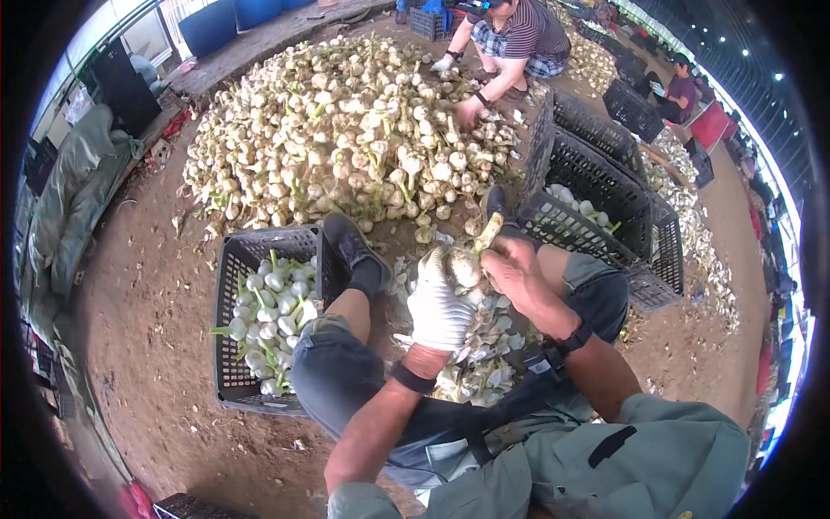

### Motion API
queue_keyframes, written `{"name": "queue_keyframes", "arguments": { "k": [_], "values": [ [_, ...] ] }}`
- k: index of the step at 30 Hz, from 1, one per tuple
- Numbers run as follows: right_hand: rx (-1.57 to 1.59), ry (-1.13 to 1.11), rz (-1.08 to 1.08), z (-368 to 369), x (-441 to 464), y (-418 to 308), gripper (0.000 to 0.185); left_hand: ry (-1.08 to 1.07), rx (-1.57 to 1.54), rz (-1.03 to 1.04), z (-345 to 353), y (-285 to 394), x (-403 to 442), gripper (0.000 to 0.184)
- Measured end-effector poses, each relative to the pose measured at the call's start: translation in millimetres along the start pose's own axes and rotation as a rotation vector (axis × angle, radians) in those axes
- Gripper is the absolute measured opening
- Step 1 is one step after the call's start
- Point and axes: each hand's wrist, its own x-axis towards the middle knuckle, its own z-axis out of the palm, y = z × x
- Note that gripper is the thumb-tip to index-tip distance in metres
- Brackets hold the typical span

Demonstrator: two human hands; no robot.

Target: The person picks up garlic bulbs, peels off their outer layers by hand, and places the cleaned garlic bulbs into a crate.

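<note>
My left hand (439, 303), in a white knitted glove, is closed around a garlic bulb (464, 267) held between my knees. My right hand (515, 270) is bare and pinches the garlic stem (488, 232), which sticks up from the bulb. Loose garlic skins (480, 355) lie on the ground below both hands. To my left, a black crate (226, 303) holds several peeled white garlic bulbs (272, 303) with green stems. A large heap of unpeeled garlic (328, 130) rises in front of my feet.
Black crates (596, 182) stand on the right, one with a few peeled bulbs (577, 206) inside. A co-worker (532, 39) crouches behind the heap with hands at its edge. Another person (679, 91) sits farther right. Blue tubs (207, 28) stand at the back left.
</note>
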Motion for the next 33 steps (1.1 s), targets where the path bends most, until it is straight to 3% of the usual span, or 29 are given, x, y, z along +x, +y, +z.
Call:
{"name": "queue_keyframes", "arguments": {
  "k": [11, 17, 19, 21, 23, 25, 29, 31, 32, 33],
  "values": [
    [-0.143, 0.039, -0.063, 18.2, 5.1, -2.6, 0.018, 0.069, 0.066, -0.012, -10.8, 0.3, 4.3, 0.071],
    [0.091, 0.028, -0.001, 15.8, 4.5, 5.5, 0.015, 0.036, -0.037, -0.15, 0.5, -7.6, 4.3, 0.068],
    [0.31, 0.008, 0.043, 14.2, 1.5, 2.3, 0.013, -0.011, -0.74, -0.315, 4.0, -8.5, 12.7, 0.06],
    [0.347, -0.016, 0.07, 10.7, 0.9, -2.2, 0.012, -0.209, -1.028, -0.624, -8.7, -8.8, 16.6, 0.047],
    [0.391, -0.047, 0.101, 7.6, -1.6, -5.6, 0.011, -0.342, -1.267, -0.788, -9.3, -5.3, 18.8, 0.059],
    [0.447, -0.172, 0.103, 3.8, -5.1, -8.3, 0.013, -0.329, -1.278, -0.78, -8.7, -3.6, 19.1, 0.06],
    [0.52, -0.118, 0.079, 11.2, -8.9, -17.1, 0.014, -0.307, -1.117, -0.721, 1.7, -17.4, 15.4, 0.06],
    [0.751, 0.116, 0.184, 17.2, -17.0, -29.3, 0.024, -0.297, -1.053, -0.666, 3.8, -18.8, 14.2, 0.055],
    [0.753, 0.129, 0.184, 13.0, -17.0, -21.0, 0.024, -0.31, -1.054, -0.671, 3.9, -18.9, 12.2, 0.055],
    [0.457, 0.021, 0.149, 7.5, -12.9, -5.7, 0.028, -0.241, -0.914, -0.584, 2.7, -17.6, 10.1, 0.052]
  ]
}}
